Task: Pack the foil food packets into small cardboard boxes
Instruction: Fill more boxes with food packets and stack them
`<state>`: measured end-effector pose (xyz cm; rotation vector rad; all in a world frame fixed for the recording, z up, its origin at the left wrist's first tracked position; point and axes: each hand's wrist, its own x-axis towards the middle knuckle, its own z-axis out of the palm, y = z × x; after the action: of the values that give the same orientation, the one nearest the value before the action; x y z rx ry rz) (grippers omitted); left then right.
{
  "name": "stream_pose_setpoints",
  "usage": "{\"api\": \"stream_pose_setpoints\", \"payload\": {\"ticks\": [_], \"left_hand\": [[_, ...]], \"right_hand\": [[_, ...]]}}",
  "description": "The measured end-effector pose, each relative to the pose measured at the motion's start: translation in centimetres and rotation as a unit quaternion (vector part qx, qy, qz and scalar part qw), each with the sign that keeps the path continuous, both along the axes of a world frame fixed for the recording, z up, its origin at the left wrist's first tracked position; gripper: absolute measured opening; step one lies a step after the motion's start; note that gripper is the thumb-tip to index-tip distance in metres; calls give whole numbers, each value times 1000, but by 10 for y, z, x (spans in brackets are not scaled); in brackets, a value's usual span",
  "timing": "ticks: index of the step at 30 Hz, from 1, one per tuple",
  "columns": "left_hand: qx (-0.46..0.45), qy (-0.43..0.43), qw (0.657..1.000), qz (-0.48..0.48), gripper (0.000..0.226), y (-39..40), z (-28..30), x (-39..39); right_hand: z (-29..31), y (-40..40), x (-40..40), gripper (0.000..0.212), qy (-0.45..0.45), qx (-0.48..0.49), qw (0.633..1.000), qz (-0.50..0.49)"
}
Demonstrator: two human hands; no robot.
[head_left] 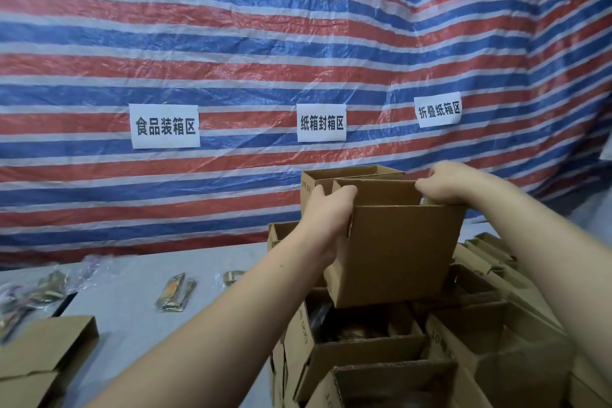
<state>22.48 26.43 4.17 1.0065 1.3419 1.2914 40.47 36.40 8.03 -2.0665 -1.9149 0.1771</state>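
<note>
Behind the table (139,301), a red, white and blue striped tarp (231,43) fills the whole background; three white paper signs are fixed to it, left sign (165,126), middle sign (321,122), right sign (438,109). At right on the table, a heap of open cardboard boxes (480,334) stands stacked and crowded together; the near open box (347,338) under the hands holds dark contents, too blurred to identify. A flattened box (43,354) lies at the lower left edge. Raised above the heap, one small open box (397,252) is held tilted, its interior not visible from this angle. Left hand (326,214) grips its left wall, thumb over the rim. Right hand (445,184) grasps the far right corner of the rim, fingers curled over the edge. Foil packets lie on the bare table surface well left of the boxes: one small stack (175,293) at centre, a scattered group (39,291) at far left with clear plastic wrap (96,265) beside it.
</note>
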Motion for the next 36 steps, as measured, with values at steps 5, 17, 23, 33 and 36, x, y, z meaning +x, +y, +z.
{"api": "stream_pose_setpoints", "payload": {"ticks": [5, 17, 23, 33, 36], "left_hand": [[26, 28, 999, 21, 63, 2, -2, -3], [65, 30, 995, 74, 47, 4, -5, -62], [82, 59, 988, 121, 34, -8, -7, -155], [44, 151, 960, 232, 12, -38, -88, -397], [2, 206, 947, 246, 15, -49, -138, -463]], "right_hand": [[4, -2, -8, 35, -25, 36, 999, 9], [23, -34, -107, 20, -9, 219, 959, 180], [37, -64, -219, 31, 27, 192, 936, 293], [-35, -69, -435, 29, 91, 107, 920, 366], [-97, -66, -479, 24, 145, 53, 917, 369]]}}
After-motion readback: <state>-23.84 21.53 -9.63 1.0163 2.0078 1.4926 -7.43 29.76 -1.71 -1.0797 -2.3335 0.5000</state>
